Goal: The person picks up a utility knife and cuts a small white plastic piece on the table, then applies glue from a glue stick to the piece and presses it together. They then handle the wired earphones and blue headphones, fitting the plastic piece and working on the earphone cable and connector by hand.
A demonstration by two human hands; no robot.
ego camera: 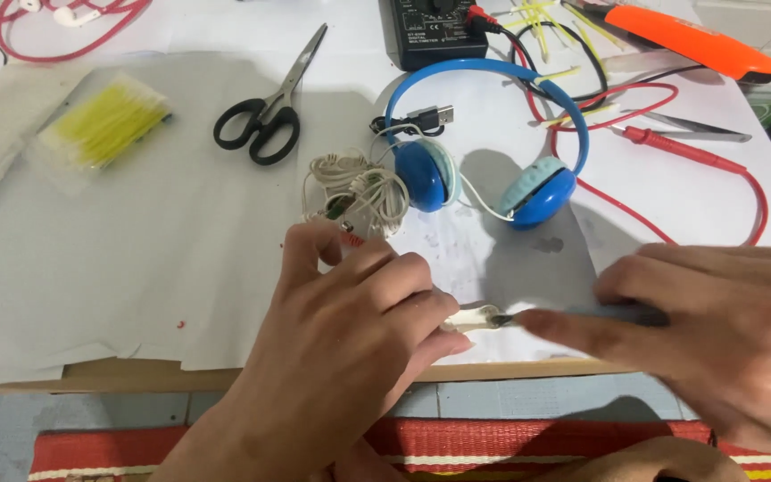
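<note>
At the near edge of the paper-covered surface (136, 268), seen from the head camera, the left hand (350, 330) closes its grip on a small white part (475, 317), thumb and fingers pressed together around it so that only its tip pokes out to the right. That hold seems meant to steady the piece against the paper. The right hand (725, 330) pinches a thin grey tool (600, 314) like a pen, low and nearly level, its point touching the exposed end of the white part; the hand is blurred, so the finger placement is hard to read.

Just beyond the left hand lies a coil of white cable (354, 183), which appears to run toward the held piece. Blue headphones (493, 161) sit near the coil, cups down, within easy reach. Black-handled scissors (265, 112) lie farther left, well apart from the hands. A black multimeter (430, 31) stands at the far edge, its red lead (698, 156) looping over the right side, out of the working spot. A packet of yellow sticks (104, 120) rests at far left.
</note>
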